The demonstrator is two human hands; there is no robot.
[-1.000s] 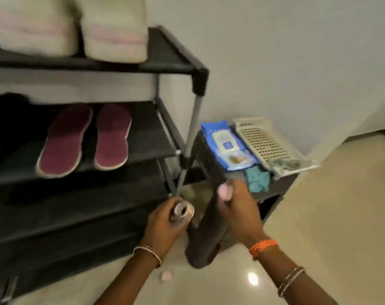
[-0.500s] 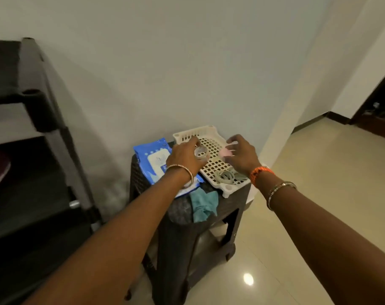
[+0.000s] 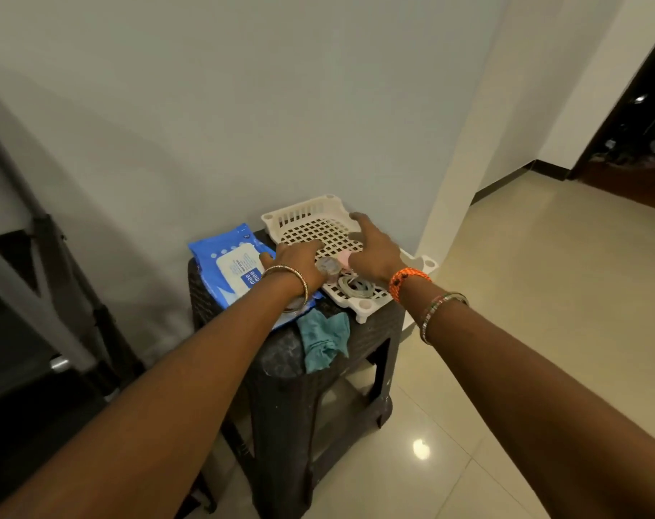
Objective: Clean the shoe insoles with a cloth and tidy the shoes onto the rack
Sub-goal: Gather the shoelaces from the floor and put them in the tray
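My left hand (image 3: 299, 258) lies over the left edge of a white lattice tray (image 3: 303, 215), fingers relaxed. A small clear jar (image 3: 328, 267) sits in the tray just beside it. With fingers spread, my right hand (image 3: 374, 249) hovers over the tray, and a pink lid (image 3: 344, 258) lies by its thumb. A crumpled teal cloth (image 3: 324, 340) hangs over the front of the dark wicker stool (image 3: 292, 391). Part of the black shoe rack (image 3: 41, 264) shows at the left edge. No shoes or insoles are in view.
A blue pack of wet wipes (image 3: 232, 269) lies on the stool left of the tray. A grey coiled band (image 3: 356, 288) sits in the tray's near corner. The white wall is right behind the stool. Glossy tiled floor (image 3: 524, 331) spreads to the right.
The view swung from the rack to the stool. Both hands carried the jar and the pink lid up from near the floor to the tray, where they now lie beside my opened hands.
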